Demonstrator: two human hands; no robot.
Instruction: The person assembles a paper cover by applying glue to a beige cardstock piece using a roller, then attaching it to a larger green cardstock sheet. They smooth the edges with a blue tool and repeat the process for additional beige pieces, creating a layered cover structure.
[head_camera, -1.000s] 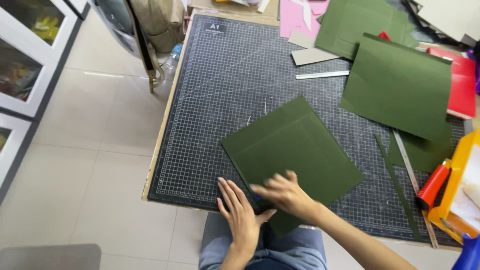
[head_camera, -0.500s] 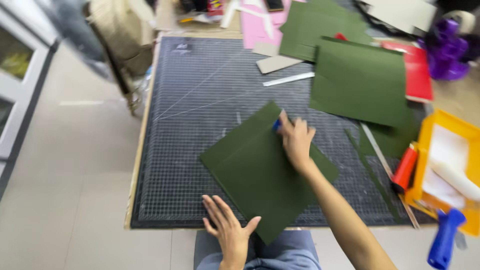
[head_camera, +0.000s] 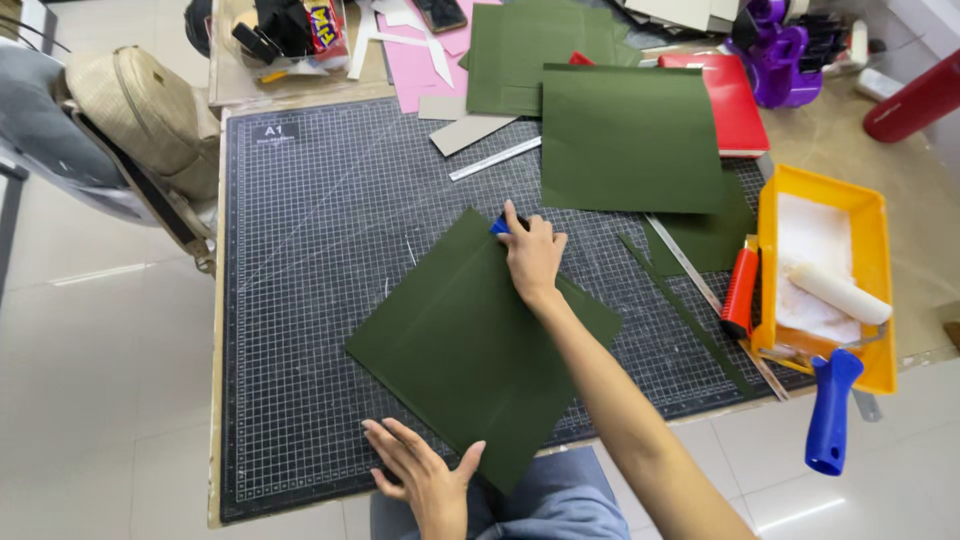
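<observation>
A dark green sheet (head_camera: 470, 345) lies turned at an angle on the black gridded cutting mat (head_camera: 320, 250), which covers most of the bench (head_camera: 880, 130). The sheet's lower corner reaches the near edge of the mat.

The right hand (head_camera: 532, 255) rests on the sheet's upper corner, fingers curled around a small blue tool (head_camera: 499, 226) that shows just beyond the knuckles; what kind of tool it is cannot be told. The left hand (head_camera: 425, 475) lies flat and released at the sheet's lower left edge, fingers spread on the mat, the thumb touching the green edge, grasping nothing.

Beyond the right hand, a second, larger green sheet (head_camera: 630, 140) lies square on the mat's far right part, overlapping a red folder (head_camera: 730, 100) and further green sheets. A metal ruler (head_camera: 495, 158) and a grey card piece (head_camera: 470, 132) lie just left of it, with pink paper (head_camera: 425, 70) behind them. A narrow green strip (head_camera: 690, 315) runs diagonally over the mat on the right.

At the right edge of the bench stands a yellow paint tray (head_camera: 870, 290) holding a white roller (head_camera: 838, 292) with a blue handle (head_camera: 830, 410) that sticks out over the near edge. A red tube (head_camera: 740, 292) lies just beside the tray's left wall. A purple tape dispenser (head_camera: 775, 50) stands at the far side. A beige backpack (head_camera: 150, 120) hangs left of the bench.
</observation>
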